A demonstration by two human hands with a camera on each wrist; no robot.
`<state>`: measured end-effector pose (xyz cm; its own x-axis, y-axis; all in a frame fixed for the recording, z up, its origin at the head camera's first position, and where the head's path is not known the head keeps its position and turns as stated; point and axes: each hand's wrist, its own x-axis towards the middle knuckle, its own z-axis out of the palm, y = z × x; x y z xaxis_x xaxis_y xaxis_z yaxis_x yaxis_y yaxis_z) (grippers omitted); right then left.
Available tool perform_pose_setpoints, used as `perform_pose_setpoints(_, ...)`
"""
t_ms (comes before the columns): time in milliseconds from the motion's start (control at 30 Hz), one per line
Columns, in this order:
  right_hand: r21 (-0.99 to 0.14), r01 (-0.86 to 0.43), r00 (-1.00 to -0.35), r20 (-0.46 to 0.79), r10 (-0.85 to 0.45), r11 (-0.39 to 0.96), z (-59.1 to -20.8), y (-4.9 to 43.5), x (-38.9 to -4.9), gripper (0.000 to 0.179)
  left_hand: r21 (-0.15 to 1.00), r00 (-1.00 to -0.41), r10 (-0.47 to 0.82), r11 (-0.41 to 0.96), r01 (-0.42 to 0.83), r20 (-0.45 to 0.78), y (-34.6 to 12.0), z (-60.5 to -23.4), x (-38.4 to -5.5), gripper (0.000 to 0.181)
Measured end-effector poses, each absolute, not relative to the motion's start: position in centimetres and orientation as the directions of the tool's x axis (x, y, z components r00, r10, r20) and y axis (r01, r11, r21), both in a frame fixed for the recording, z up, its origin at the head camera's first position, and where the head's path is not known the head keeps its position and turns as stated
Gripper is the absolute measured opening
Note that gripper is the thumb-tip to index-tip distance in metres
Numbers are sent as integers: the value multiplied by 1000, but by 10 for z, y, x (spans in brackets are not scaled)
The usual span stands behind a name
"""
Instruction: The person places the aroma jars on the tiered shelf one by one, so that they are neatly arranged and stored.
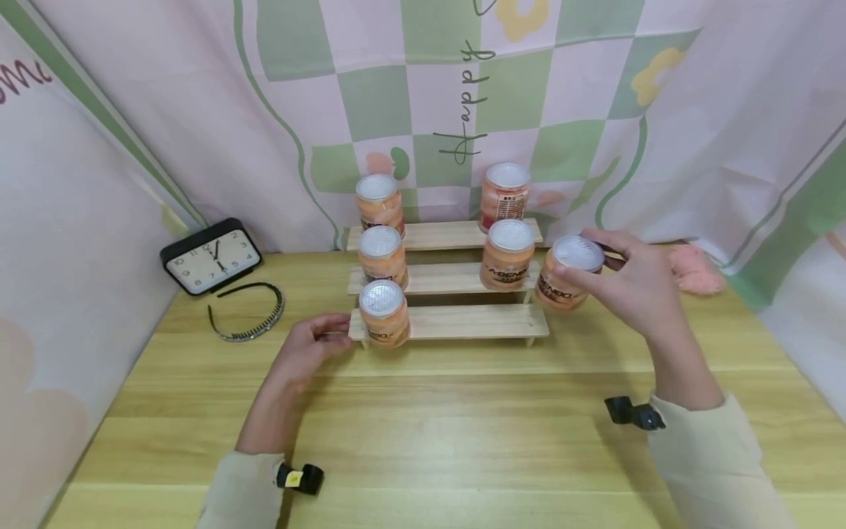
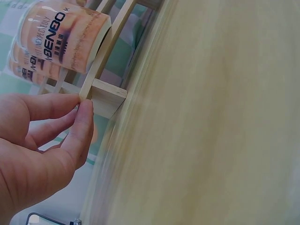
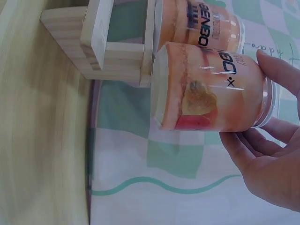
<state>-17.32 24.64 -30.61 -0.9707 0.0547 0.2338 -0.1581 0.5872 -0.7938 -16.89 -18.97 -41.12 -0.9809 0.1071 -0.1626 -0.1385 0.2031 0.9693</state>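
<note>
My right hand (image 1: 631, 283) grips an orange labelled jar (image 1: 560, 286) with a clear lid near its top, in the air beside the right end of a three-tier wooden rack (image 1: 463, 321). In the right wrist view the held jar (image 3: 211, 93) is clear of the rack's steps. My left hand (image 1: 311, 349) pinches the left end of the lowest step between thumb and fingertips, plain in the left wrist view (image 2: 51, 140). A similar jar (image 1: 385, 323) stands at the left of the lowest step. More jars stand at both ends of the middle and top steps.
A black-framed clock (image 1: 211, 257) stands at the table's back left, with a dark headband (image 1: 264, 323) in front of it. Some pink fluffy material (image 1: 695, 270) lies at the back right. A checked cloth (image 1: 377, 103) hangs behind the rack.
</note>
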Motion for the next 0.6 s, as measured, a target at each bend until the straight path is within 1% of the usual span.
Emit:
perform_pose_setpoints(200,-795,-210,-962,273,27,569,-309,238,-171,64,967,-980,103,212,-144,-168,-190,-411,-168,46)
perform_pose_setpoints(333,-793,-252,-953,303,0,555,-311,234,-170,58,966,-980,102,213,-146,-171,-190,-411,-168,47)
perform_pose_setpoints(600,-779,-303,-943,328,-56,549,-313,228,-171,58,965,-979,107,216,-146,-173,-190,-411,-168,47)
